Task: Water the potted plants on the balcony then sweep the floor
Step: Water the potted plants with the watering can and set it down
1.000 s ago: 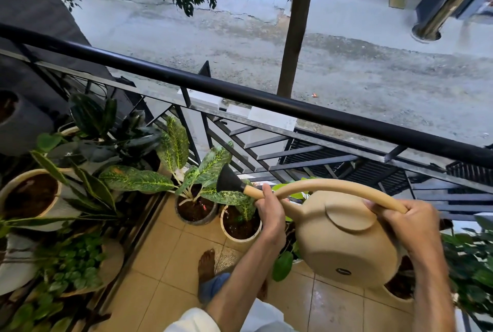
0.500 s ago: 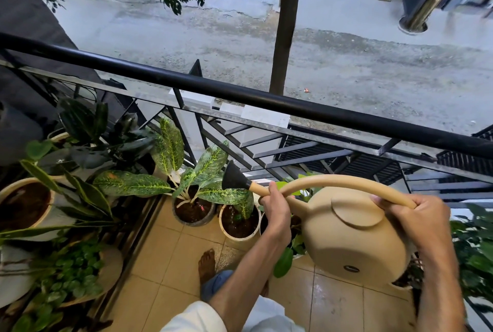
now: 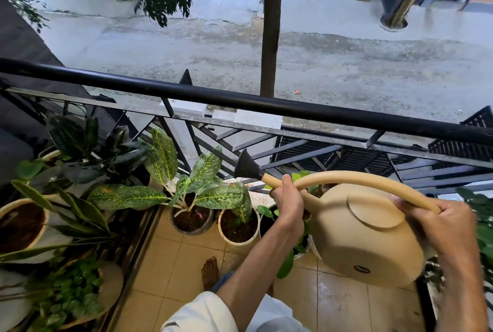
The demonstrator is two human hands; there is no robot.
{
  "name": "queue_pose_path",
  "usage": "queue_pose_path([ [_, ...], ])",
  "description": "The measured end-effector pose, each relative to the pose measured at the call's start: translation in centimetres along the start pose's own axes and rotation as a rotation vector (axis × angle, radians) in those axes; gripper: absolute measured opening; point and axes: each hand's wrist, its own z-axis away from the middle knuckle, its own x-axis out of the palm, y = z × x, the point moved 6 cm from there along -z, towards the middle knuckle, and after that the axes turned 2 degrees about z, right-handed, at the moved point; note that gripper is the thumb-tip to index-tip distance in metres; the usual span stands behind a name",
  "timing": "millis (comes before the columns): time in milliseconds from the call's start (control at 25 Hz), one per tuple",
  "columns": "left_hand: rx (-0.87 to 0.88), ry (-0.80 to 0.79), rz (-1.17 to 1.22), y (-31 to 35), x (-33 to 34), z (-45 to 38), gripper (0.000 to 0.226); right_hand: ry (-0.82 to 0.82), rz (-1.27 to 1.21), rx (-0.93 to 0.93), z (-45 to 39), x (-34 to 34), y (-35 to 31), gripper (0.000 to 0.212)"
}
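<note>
Head view: smooth beige plastic watering can (image 3: 365,235), round flattened body, held tilted over the balcony's pot row. Right hand (image 3: 437,227) grips the rear end of its long arched tube handle, fingers wrapped round. Left hand (image 3: 286,198) is curled round the thin spout just behind the black cone-shaped nozzle (image 3: 246,167). Nozzle sits above the speckled-leaf plant (image 3: 202,187), broad glossy green-yellow leaves, rooted in a dark round pot (image 3: 192,221) of dark soil. Just beside it, a cream round pot (image 3: 238,227) with a smaller speckled shoot. Both stand on tan square floor tiles (image 3: 170,267), wet sheen under the can. Black round-tube railing (image 3: 240,101) runs across behind. A bare foot (image 3: 210,271) rests on the tiles.
</note>
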Motion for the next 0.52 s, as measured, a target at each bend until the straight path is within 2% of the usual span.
queue_pose_path([
  [120,0.013,-0.008,-0.014,0.3,0.5,0.6,0.045,0.039,-0.005,0.027,0.6,-0.7,0.6,0.021],
  [280,0.028,-0.032,-0.051,1.6,1.3,3.0,0.039,0.112,-0.061,0.061,1.4,-2.2,1.0,0.017],
  [440,0.028,-0.082,-0.095,2.1,2.0,4.1,0.037,0.143,-0.114,0.073,2.5,-3.0,1.1,0.026],
  [520,0.031,-0.11,-0.122,2.1,2.3,3.9,0.036,0.169,-0.126,0.092,3.5,-3.2,0.7,0.022],
])
